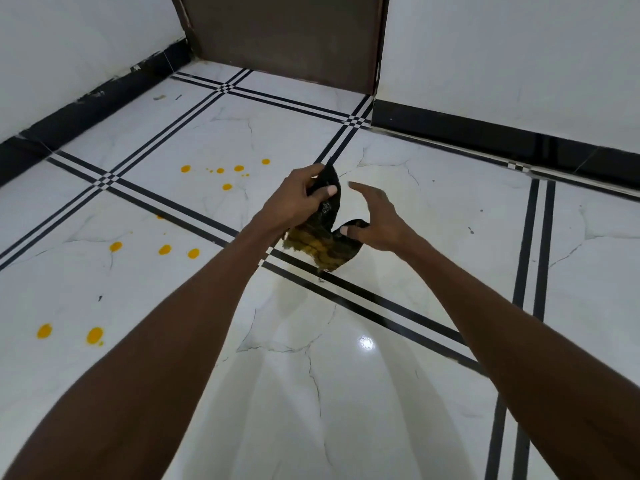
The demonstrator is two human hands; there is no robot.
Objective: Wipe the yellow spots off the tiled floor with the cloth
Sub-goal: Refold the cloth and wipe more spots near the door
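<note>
Head view looks down on a white tiled floor [346,375] crossed by black double lines, with both bare arms reaching out over it. The left hand [298,199] pinches the upper end of the dark cloth [323,237] between thumb and curled fingers, holding it up in the air so that the rest hangs free. The right hand [375,220] meets the cloth's other edge with its thumb, while its remaining fingers are spread and loose, not clenched; the grip there looks light at best. Held this way, off the floor and between two hands, the cloth appears to be getting turned or refolded, probably because its lower part is already stained yellow and a cleaner face is wanted. The yellow spots [221,174] lie well apart from the hands: one cluster at about ten o'clock from them, a second row [164,249] at about nine o'clock, and a third pair [69,334] at about eight o'clock. All look unwiped. At twelve o'clock a brown door [287,36] stands between the white walls [519,57].
</note>
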